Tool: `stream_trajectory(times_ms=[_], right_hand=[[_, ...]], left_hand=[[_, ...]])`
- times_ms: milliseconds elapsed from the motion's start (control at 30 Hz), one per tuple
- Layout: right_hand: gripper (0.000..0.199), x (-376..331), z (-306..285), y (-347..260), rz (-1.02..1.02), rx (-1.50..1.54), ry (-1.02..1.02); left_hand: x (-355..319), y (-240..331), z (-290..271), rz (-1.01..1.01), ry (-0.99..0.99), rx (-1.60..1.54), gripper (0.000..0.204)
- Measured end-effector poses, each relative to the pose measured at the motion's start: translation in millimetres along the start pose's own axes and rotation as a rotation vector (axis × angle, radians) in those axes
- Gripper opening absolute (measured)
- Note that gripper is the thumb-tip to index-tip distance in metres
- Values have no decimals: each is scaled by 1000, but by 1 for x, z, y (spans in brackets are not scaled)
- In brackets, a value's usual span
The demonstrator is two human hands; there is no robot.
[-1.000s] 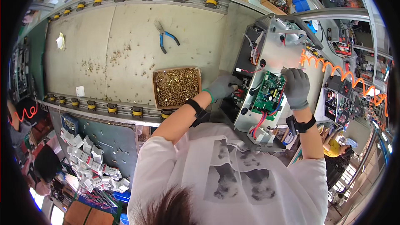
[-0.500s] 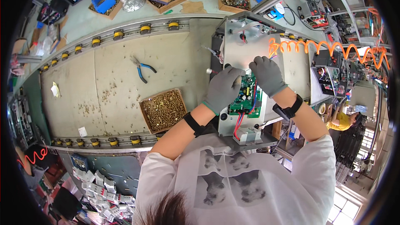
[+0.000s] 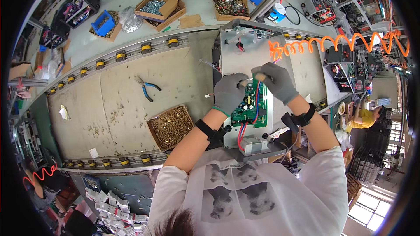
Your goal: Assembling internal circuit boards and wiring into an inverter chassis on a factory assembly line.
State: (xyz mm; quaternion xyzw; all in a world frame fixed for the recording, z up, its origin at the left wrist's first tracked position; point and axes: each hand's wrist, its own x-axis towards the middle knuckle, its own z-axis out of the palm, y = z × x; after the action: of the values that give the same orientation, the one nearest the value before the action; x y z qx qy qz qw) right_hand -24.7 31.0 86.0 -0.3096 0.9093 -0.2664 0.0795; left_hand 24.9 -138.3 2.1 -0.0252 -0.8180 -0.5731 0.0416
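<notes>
A green circuit board (image 3: 248, 105) is seen lying on a grey metal panel (image 3: 245, 57) at the right of a workbench (image 3: 122, 100), with both gloved hands set upon it. The left hand (image 3: 229, 92) is laid over the board's left edge, fingers curled against it; whether anything is pinched there cannot be told. The right hand (image 3: 275, 81) is held over the board's upper right corner, fingertips drawn together around what looks like a small pale object, which is too small to be made out. Red and blue wires (image 3: 240, 131) are run from the board's lower edge toward a small grey box (image 3: 253, 145). A tray of brass screws (image 3: 171, 126) is placed just left of the panel, and blue-handled pliers (image 3: 146, 88) are left farther off on the bench. An orange coiled hose (image 3: 332, 41) is strung above the panel.
</notes>
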Motion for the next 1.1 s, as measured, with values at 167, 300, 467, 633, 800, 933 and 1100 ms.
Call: stream_trajectory(times_ms=[167,300,467,633,800,933,1100], right_hand=[[28,-5,21,-17,-395,-729,123],[22,0,38,-11,-404,-956,140],[10,8,49,9,-297,-1047,-51],[12,24,25,17,-90,-464,-169],[18,21,14,23,311,2,-313],[18,12,18,18,412,156,-290],[17,-2,25,26,436,202,-180]], left_hand=[[1,1,3,87,40,96,18],[2,-7,4,-8,-8,27,22],[-3,-4,4,12,7,-77,42],[-7,-11,5,-10,43,-15,46],[-6,-13,7,-2,30,-37,43],[-6,-8,2,-50,-2,-42,35],[-7,-6,0,-53,-9,-55,32]])
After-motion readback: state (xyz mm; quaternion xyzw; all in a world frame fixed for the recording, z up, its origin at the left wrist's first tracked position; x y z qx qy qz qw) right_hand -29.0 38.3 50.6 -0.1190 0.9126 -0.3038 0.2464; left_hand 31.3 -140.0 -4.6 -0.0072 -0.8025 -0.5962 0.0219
